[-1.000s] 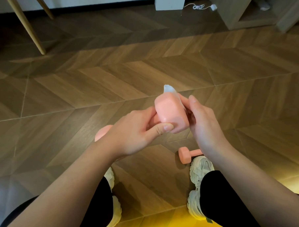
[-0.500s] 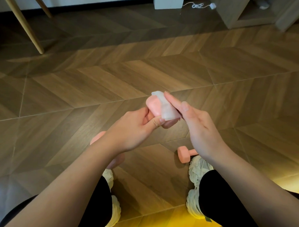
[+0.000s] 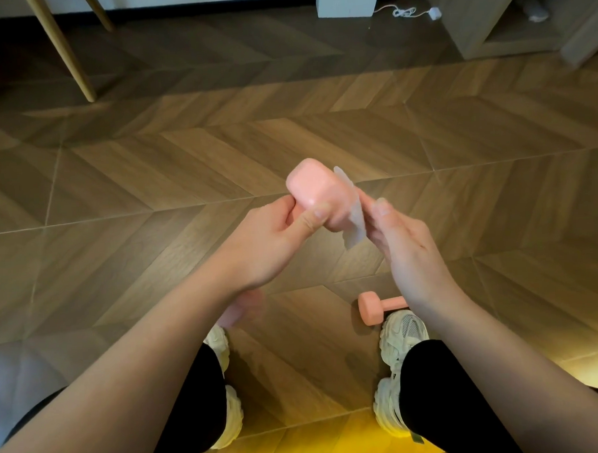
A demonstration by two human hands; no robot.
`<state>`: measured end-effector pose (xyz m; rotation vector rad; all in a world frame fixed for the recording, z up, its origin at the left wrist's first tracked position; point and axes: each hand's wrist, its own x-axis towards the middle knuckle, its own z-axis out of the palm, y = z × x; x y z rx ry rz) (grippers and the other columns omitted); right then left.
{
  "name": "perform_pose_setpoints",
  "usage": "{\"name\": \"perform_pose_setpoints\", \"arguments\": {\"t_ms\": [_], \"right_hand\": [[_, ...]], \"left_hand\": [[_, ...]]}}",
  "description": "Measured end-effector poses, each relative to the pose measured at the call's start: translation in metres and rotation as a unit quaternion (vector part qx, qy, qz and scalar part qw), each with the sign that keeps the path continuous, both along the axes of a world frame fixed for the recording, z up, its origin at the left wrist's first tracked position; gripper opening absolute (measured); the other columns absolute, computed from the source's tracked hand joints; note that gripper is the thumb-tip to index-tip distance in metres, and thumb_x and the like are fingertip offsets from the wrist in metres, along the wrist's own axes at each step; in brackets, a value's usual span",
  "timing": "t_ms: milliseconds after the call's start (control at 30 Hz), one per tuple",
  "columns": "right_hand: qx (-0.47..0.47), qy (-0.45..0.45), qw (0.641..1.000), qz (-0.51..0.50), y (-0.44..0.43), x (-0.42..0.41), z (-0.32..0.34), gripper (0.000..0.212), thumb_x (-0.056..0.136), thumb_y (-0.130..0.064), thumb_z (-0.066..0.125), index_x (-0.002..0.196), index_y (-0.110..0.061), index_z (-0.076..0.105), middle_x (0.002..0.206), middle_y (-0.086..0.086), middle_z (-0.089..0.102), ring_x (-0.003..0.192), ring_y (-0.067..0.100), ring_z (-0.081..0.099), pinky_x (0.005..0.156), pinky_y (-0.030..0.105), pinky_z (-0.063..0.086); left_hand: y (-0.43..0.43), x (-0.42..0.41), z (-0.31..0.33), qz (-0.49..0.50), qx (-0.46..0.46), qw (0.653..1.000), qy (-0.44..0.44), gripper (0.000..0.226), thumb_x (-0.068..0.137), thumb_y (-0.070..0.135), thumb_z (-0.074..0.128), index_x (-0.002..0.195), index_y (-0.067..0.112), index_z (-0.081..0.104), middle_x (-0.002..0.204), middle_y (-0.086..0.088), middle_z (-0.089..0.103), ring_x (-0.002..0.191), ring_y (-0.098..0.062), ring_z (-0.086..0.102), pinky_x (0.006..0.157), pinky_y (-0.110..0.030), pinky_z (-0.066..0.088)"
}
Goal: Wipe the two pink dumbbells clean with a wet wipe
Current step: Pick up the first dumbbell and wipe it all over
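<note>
My left hand (image 3: 267, 241) grips the handle of a pink dumbbell (image 3: 320, 194), holding it in the air over the floor with its far head tilted up; its near head shows blurred below my left wrist. My right hand (image 3: 405, 249) presses a thin white wet wipe (image 3: 354, 220) with straight fingers against the right side of the raised head. The second pink dumbbell (image 3: 371, 307) lies on the floor by my right shoe, its right end hidden behind my right wrist.
I am crouched on a herringbone wood floor (image 3: 152, 184), my white shoes (image 3: 400, 335) under me. A wooden furniture leg (image 3: 65, 51) stands far left, a white post (image 3: 347, 0) with a white cable (image 3: 408, 12) at the back, and a low wooden cabinet (image 3: 508, 18) far right.
The dumbbell head has turned and lifted slightly. The wipe and my right hand have slid from the top of the head down to its right side.
</note>
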<state>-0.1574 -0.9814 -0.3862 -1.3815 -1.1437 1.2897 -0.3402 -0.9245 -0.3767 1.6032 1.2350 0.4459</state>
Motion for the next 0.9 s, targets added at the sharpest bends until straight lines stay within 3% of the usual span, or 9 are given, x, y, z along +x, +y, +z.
{"name": "perform_pose_setpoints", "arguments": {"t_ms": [67,167,267,400,500,567,667,800,900], "right_hand": [[-0.023,0.033,0.999,-0.007,0.003,0.0,0.0,0.04,0.095,-0.043,0.035,0.117,-0.032,0.066,0.127,-0.008,0.067,0.127,0.007,0.056,0.116,0.041,0.036],[-0.036,0.04,0.999,0.004,0.003,0.002,0.001,0.042,0.095,-0.042,0.036,0.123,-0.027,0.064,0.126,-0.006,0.068,0.124,0.009,0.058,0.113,0.042,0.039],[-0.005,0.022,0.999,0.028,0.002,0.002,0.005,0.041,0.099,-0.037,0.036,0.131,-0.026,0.059,0.135,-0.004,0.063,0.131,0.009,0.052,0.116,0.042,0.035],[0.016,0.0,0.999,0.05,-0.001,0.002,0.009,0.033,0.106,-0.027,0.036,0.126,-0.033,0.062,0.132,-0.011,0.064,0.129,0.007,0.053,0.114,0.038,0.038],[-0.011,0.009,0.998,0.068,-0.001,0.003,0.013,0.03,0.096,-0.034,0.047,0.123,-0.035,0.062,0.123,-0.017,0.068,0.123,0.001,0.057,0.108,0.028,0.044],[-0.026,-0.019,0.994,0.108,0.0,0.005,0.013,0.041,0.088,-0.041,0.061,0.129,-0.037,0.057,0.122,-0.02,0.067,0.12,-0.003,0.057,0.101,0.018,0.045],[-0.057,-0.086,0.983,0.155,0.003,0.01,0.008,0.065,0.078,-0.041,0.076,0.138,-0.038,0.05,0.122,-0.021,0.066,0.115,-0.004,0.059,0.093,0.016,0.048],[-0.132,-0.031,0.979,0.154,0.003,0.007,0.001,0.068,0.067,-0.031,0.081,0.13,-0.027,0.057,0.112,-0.015,0.071,0.107,0.0,0.065,0.083,0.018,0.051],[-0.169,0.028,0.981,0.09,0.002,-0.004,-0.005,0.055,0.069,-0.029,0.082,0.121,-0.023,0.065,0.112,-0.005,0.073,0.11,0.013,0.067,0.09,0.03,0.056]], "left_hand": [[-0.002,-0.001,0.002,-0.055,0.039,0.997,0.042,0.049,0.082,0.079,0.044,0.084,0.032,0.053,0.067,0.015,0.056,0.057,0.002,0.052,0.061,-0.024,0.038],[-0.004,-0.003,0.002,-0.109,0.087,0.985,0.102,0.047,0.082,0.081,0.039,0.093,0.037,0.05,0.076,0.018,0.057,0.073,0.001,0.056,0.065,-0.025,0.039],[-0.002,-0.005,0.002,-0.146,0.136,0.961,0.192,0.064,0.074,0.089,0.029,0.097,0.032,0.048,0.075,0.014,0.056,0.074,-0.015,0.056,0.063,-0.035,0.041],[-0.003,-0.008,0.004,-0.168,0.185,0.934,0.255,0.052,0.082,0.078,0.034,0.097,0.029,0.044,0.074,0.014,0.048,0.073,-0.018,0.049,0.055,-0.032,0.029],[-0.005,-0.008,0.004,-0.188,0.205,0.919,0.278,0.055,0.081,0.078,0.033,0.099,0.027,0.045,0.077,0.014,0.049,0.071,-0.018,0.046,0.055,-0.032,0.027],[-0.005,-0.009,0.004,-0.197,0.21,0.913,0.289,0.059,0.08,0.08,0.035,0.1,0.026,0.047,0.081,0.013,0.054,0.071,-0.017,0.048,0.053,-0.029,0.028],[-0.006,-0.01,0.004,-0.226,0.213,0.905,0.29,0.058,0.08,0.08,0.039,0.102,0.027,0.046,0.088,0.013,0.059,0.077,-0.016,0.055,0.053,-0.023,0.028],[-0.006,-0.013,0.0,-0.269,0.222,0.885,0.308,0.032,0.092,0.048,0.058,0.098,0.028,0.033,0.098,0.014,0.053,0.095,-0.018,0.059,0.061,-0.032,0.03],[-0.002,-0.016,-0.013,-0.237,0.281,0.875,0.315,0.019,0.094,0.026,0.056,0.108,0.026,0.043,0.114,0.008,0.058,0.106,-0.021,0.057,0.068,-0.032,0.025]]}}
